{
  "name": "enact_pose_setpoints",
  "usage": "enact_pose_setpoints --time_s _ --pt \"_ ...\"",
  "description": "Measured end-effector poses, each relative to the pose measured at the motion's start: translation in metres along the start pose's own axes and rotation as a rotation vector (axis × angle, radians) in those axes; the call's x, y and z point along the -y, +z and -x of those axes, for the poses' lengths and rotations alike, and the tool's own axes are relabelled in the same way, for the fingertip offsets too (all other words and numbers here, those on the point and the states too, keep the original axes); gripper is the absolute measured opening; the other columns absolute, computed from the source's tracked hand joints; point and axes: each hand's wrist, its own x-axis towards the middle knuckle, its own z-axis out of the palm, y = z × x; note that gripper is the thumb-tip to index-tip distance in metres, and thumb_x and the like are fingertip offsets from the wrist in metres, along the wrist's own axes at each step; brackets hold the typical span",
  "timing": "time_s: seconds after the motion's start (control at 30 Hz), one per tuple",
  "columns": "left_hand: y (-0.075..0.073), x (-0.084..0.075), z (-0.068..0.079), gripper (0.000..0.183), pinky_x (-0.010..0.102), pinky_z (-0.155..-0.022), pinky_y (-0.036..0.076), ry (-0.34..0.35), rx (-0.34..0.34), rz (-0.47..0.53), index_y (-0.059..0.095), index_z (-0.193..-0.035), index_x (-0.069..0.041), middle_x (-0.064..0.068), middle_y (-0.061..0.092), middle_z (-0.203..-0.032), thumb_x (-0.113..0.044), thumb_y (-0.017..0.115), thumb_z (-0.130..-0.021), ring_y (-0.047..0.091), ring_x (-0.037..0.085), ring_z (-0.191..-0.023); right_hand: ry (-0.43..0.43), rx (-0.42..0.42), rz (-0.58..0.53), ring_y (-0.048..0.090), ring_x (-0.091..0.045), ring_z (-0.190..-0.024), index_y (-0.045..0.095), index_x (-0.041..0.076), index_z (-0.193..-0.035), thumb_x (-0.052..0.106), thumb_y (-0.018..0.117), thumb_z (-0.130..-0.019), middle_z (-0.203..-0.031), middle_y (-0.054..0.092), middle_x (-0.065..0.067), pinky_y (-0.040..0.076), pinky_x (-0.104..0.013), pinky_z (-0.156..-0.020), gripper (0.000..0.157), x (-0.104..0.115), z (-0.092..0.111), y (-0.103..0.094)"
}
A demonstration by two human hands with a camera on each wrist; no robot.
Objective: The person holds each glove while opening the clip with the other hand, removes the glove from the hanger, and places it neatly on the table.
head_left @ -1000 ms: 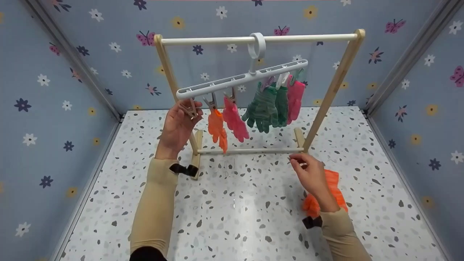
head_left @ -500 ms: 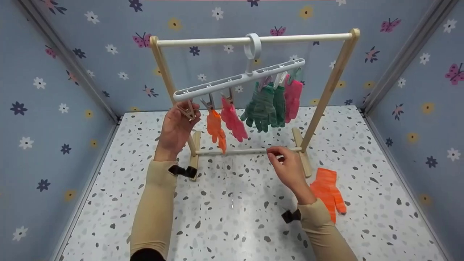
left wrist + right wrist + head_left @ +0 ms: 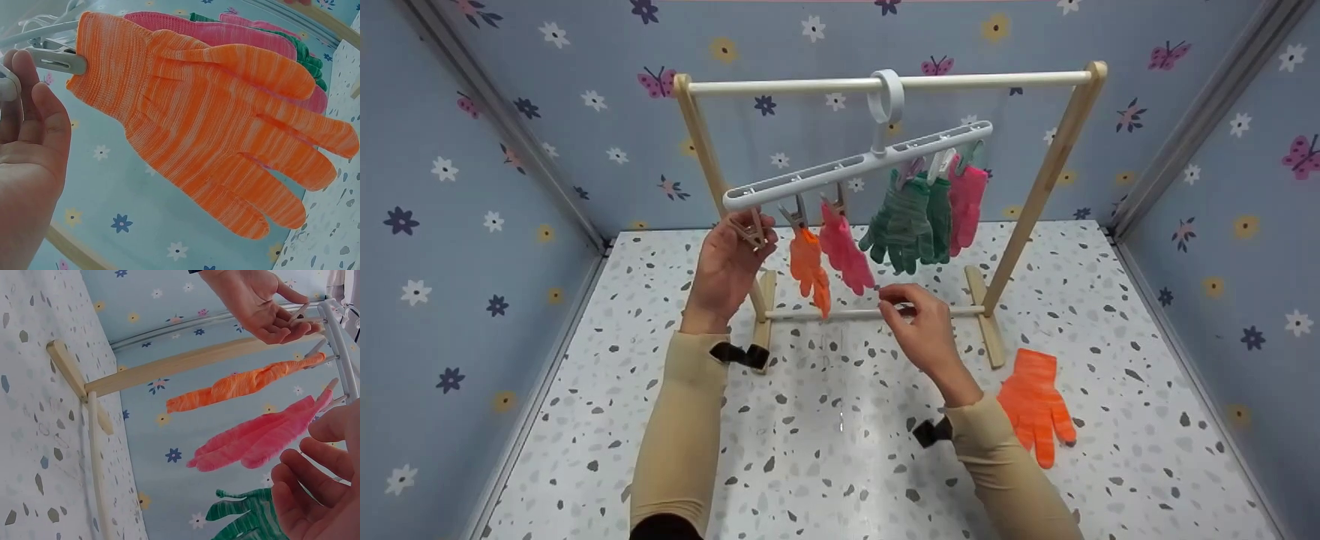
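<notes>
My left hand [image 3: 718, 274] grips a beige clothespin [image 3: 751, 231] at the low left end of a white clip hanger [image 3: 817, 177]. Beside it hangs an orange knit glove [image 3: 191, 124], held at the cuff by a grey clothespin [image 3: 59, 61]. A pink glove [image 3: 846, 251] hangs to its right. My right hand [image 3: 922, 326], its fingers loosely bent and holding nothing, is just below and right of that pink glove. In the right wrist view the same hand [image 3: 326, 478] shows a gap between thumb and fingers. Another orange glove [image 3: 1039, 401] lies flat on the table, right of my right forearm.
The hanger's ring [image 3: 887, 97] goes round the top bar [image 3: 997, 79] of a wooden rack. Green gloves [image 3: 907, 225] and a pink glove [image 3: 969, 206] hang on the right half. Patterned walls [image 3: 450, 262] enclose the speckled table [image 3: 810, 450].
My right hand has moved left and slightly up, away from the orange glove on the table, which is now more fully exposed. My left hand keeps its hold on the clothespin.
</notes>
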Motion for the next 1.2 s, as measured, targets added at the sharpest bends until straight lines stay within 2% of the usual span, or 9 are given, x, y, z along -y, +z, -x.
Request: enact_pose_setpoints --time_s 0.17,0.5,0.67,0.9,1.1,1.2 --pt "0.001 0.001 0.0 0.039 0.038 -0.096 0.046 0.001 0.004 -0.003 0.059 -0.127 0.0 0.015 0.062 -0.116 -0.026 0.064 -0.099 0.058 0.024 -0.101 -0.047 -0.007 -0.023 0.066 -0.016 -0.093 0.072 0.004 -0.108 0.012 0.068 -0.095 -0.102 0.07 -0.003 0.056 -0.032 -0.08 0.016 0.009 -0.009 0.012" --pt "0.0 0.001 0.004 0.041 0.038 -0.097 0.046 -0.008 -0.018 0.02 0.057 -0.129 0.002 0.017 0.062 -0.116 -0.024 0.065 -0.098 0.058 0.025 -0.101 -0.065 0.002 -0.042 0.065 -0.015 -0.093 0.07 0.002 -0.113 0.011 0.068 -0.095 -0.105 0.07 -0.007 0.056 -0.03 -0.082 0.021 0.02 -0.021 0.036" --pt "0.001 0.001 0.005 0.038 0.039 -0.096 0.046 -0.01 -0.031 0.01 0.06 -0.128 -0.001 0.016 0.063 -0.115 -0.025 0.064 -0.099 0.058 0.025 -0.101 -0.069 -0.026 -0.061 0.065 -0.015 -0.091 0.069 0.002 -0.116 0.013 0.069 -0.094 -0.107 0.069 -0.006 0.056 -0.03 -0.082 0.024 0.029 -0.027 0.044" --pt "0.001 0.004 0.005 0.036 0.037 -0.095 0.047 -0.002 -0.019 0.014 0.062 -0.126 -0.002 0.016 0.063 -0.114 -0.026 0.063 -0.099 0.059 0.025 -0.1 -0.097 -0.063 -0.061 0.066 -0.024 -0.095 0.069 0.004 -0.117 0.02 0.074 -0.092 -0.11 0.07 -0.007 0.055 -0.032 -0.083 0.03 0.038 -0.036 0.054" --pt "0.001 0.006 0.005 0.035 0.036 -0.095 0.048 -0.002 -0.022 0.019 0.062 -0.125 -0.001 0.015 0.064 -0.114 -0.025 0.063 -0.099 0.06 0.025 -0.1 -0.132 -0.095 -0.049 0.066 -0.021 -0.094 0.069 0.002 -0.116 0.021 0.08 -0.087 -0.108 0.071 -0.009 0.056 -0.033 -0.081 0.036 0.04 -0.042 0.064" --pt "0.001 0.007 0.004 0.035 0.037 -0.095 0.047 -0.003 -0.019 0.019 0.062 -0.126 -0.001 0.015 0.064 -0.114 -0.024 0.062 -0.1 0.059 0.025 -0.1 -0.112 -0.099 -0.04 0.066 -0.019 -0.093 0.069 0.003 -0.116 0.018 0.082 -0.085 -0.108 0.071 -0.007 0.056 -0.033 -0.081 0.036 0.041 -0.044 0.068"
